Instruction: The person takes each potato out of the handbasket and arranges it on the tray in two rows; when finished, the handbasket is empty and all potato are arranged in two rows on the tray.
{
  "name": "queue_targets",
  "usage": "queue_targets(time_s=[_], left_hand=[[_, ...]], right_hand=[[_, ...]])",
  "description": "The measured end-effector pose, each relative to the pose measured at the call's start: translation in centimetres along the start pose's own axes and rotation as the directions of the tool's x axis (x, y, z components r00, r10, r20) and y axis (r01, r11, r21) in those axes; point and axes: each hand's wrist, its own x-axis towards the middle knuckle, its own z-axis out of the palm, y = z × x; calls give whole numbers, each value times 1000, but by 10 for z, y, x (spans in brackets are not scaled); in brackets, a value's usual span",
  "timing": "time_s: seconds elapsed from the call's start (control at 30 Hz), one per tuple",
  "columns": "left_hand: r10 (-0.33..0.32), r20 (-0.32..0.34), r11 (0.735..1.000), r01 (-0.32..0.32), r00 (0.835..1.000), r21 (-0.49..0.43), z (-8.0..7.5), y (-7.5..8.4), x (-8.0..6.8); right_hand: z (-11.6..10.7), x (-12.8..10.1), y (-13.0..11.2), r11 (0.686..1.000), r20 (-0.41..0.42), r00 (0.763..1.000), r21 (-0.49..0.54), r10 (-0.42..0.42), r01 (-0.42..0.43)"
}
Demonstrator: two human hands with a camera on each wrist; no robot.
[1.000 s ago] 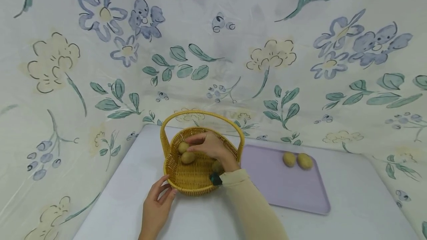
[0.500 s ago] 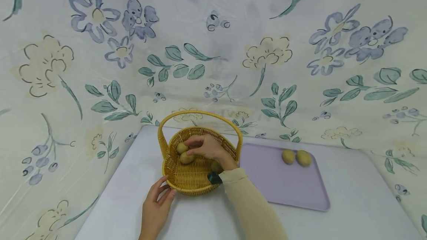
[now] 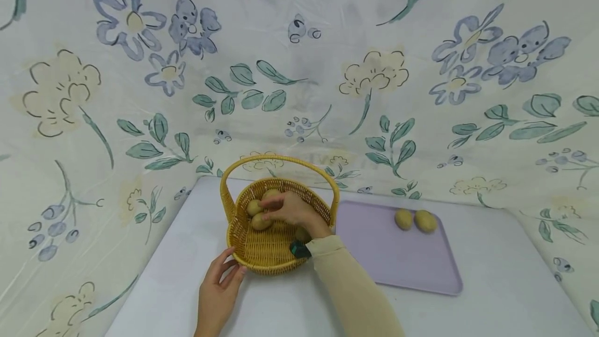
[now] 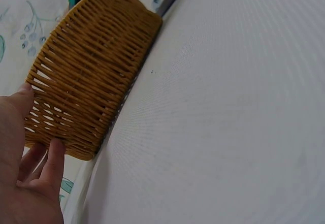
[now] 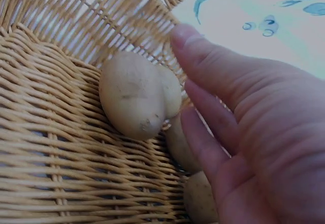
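Note:
A yellow wicker basket with a tall arched handle holds several potatoes. Three of them, one being the front potato, cluster at its left and back; another potato is partly hidden under the right wrist. My right hand reaches inside, fingers loosely spread beside the cluster. In the right wrist view a gap shows between its fingertips and the large potato, and nothing is in its grasp. At the front left, my left hand holds the basket by its rim and outer wall.
Right of the basket lies a lilac tray with two potatoes at its far right corner, one being the outer potato. A white table carries everything, and a floral cloth hangs behind it.
The right hand's fingers have eased off the back potato, which shows more now. The left hand keeps its place on the basket. The whole head view has shifted slightly.

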Motion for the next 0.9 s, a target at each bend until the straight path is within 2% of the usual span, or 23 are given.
queue_targets(time_s=[0.13,0.3,0.47,0.67,0.9], left_hand=[[0,-2,1000,0,1000,7,0,0,0],[-1,-13,1000,1,1000,11,0,1,-1],[-21,-17,1000,22,1000,22,2,1,-2],[-24,-17,999,24,1000,37,3,1,-3],[-14,-20,999,15,1000,35,2,4,-2]], right_hand=[[0,0,1,996,1,1000,-84,23,-23],[2,1,3,977,-19,999,-211,29,-33],[5,2,7,961,5,999,-275,37,-34],[6,2,8,967,22,1000,-255,21,-14],[4,1,6,956,-56,994,-272,95,-106]])
